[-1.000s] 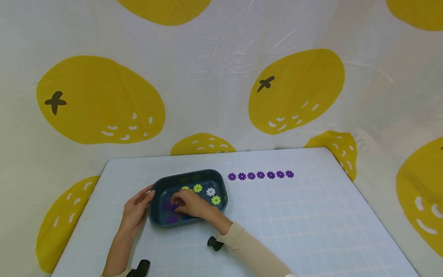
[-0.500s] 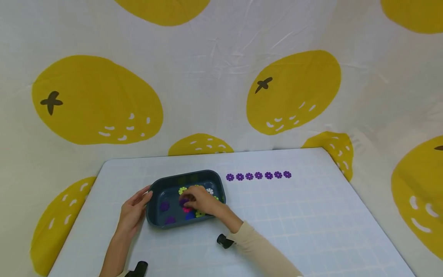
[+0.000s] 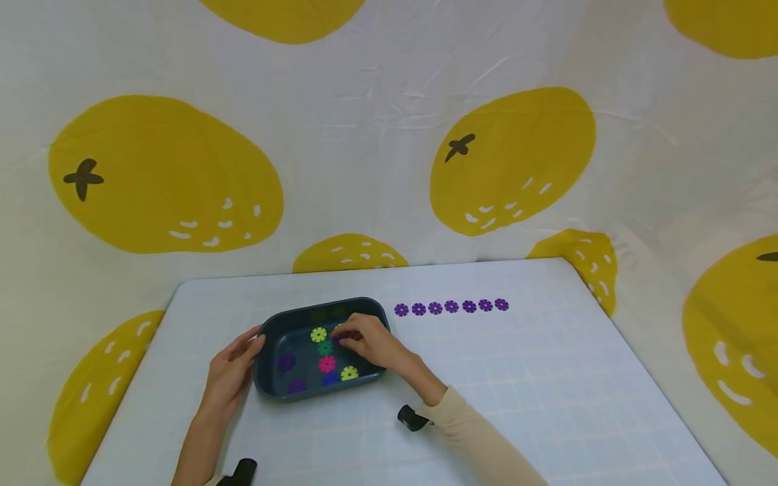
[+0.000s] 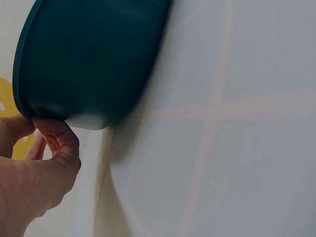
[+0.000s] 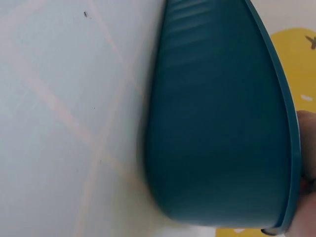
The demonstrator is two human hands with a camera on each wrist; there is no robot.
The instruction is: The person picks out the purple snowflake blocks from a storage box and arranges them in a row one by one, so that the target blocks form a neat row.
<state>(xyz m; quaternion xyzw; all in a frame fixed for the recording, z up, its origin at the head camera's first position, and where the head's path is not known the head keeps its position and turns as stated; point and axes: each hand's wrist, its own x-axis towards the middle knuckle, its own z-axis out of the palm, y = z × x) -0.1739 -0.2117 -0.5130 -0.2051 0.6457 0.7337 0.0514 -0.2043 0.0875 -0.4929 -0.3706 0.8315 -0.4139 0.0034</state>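
Head view shows left hand (image 3: 229, 370) gripping the tray (image 3: 300, 345) at its rim, right hand (image 3: 375, 343) pinching a purple flower piece (image 3: 338, 339) between barely parted fingertips over the tray, where a slack pinch could drop it.

The tray (image 3: 304, 351) is dark teal, the discs (image 3: 327, 364) inside yellow, green, pink, blue, purple; the bench (image 3: 547, 378) beneath, palely checked.
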